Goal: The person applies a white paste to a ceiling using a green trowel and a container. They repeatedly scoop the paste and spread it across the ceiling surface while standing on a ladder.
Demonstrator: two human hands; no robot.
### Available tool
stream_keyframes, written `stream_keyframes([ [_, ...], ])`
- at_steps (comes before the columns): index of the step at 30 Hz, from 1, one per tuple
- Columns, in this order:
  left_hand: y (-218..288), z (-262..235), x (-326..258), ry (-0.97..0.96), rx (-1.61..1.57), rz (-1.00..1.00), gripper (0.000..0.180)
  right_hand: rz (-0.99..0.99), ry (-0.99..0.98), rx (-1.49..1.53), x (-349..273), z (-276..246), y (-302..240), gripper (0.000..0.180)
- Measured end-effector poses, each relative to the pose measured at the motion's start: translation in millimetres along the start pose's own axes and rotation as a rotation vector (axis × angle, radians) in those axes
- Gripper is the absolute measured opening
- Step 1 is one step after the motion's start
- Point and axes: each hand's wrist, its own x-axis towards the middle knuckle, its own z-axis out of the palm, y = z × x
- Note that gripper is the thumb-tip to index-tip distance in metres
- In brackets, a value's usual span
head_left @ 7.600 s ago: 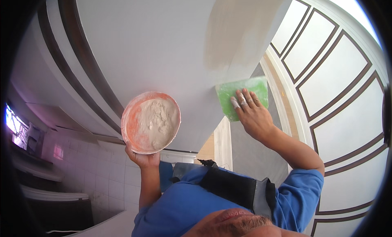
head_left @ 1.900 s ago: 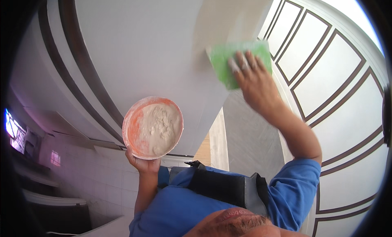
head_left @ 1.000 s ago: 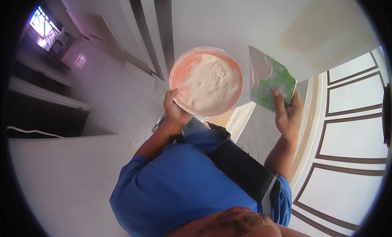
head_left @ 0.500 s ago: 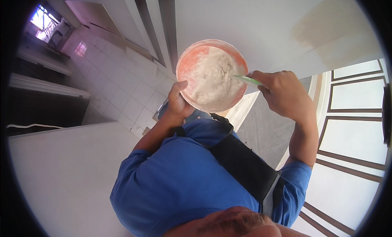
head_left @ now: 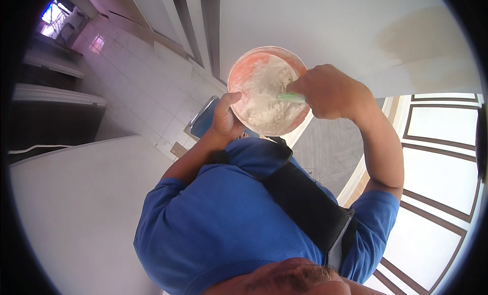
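An orange-red bowl [head_left: 245,66] is held up in front of my chest, its inside smeared white. Thick off-white paste [head_left: 267,112], lumpy in places, fills much of it. My left hand [head_left: 227,116] grips the bowl's left side, the thumb over the rim and the other fingers hidden beneath. In my right hand [head_left: 325,91] is a green-handled tool [head_left: 291,97], held above the right side of the bowl. The tool's working end is down in the paste, so its kind cannot be made out.
A white wall [head_left: 305,25] with a beige patch [head_left: 422,36] rises just beyond the bowl. White panels with brown strips [head_left: 439,122] stand at right. Pale floor tiles [head_left: 137,66] stretch away at left. A blue object with a metal edge [head_left: 203,117] is below my left hand.
My right hand has moved left and over the bowl, carrying the tool farther into the paste. The bowl, with my left hand on it, has shifted slightly right.
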Motion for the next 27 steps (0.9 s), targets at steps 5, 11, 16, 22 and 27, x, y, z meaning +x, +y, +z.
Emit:
stream_keyframes([
  [5,1,0,-2,0.041,-0.003,0.001,0.073,-0.029,-0.005,0.108,16,-4,16,0.047],
  [11,-4,-7,3,0.025,-0.060,0.005,0.073,-0.034,-0.109,0.213,24,-11,29,0.047],
  [16,-3,-10,3,0.038,-0.026,0.012,0.073,-0.094,-0.101,0.282,33,-3,41,0.046],
  [22,-2,-8,3,0.017,-0.016,0.043,0.072,-0.067,-0.055,0.367,22,-3,43,0.046],
  [27,-3,-11,2,0.032,-0.005,0.035,0.071,-0.135,-0.084,0.355,27,-4,38,0.049],
])
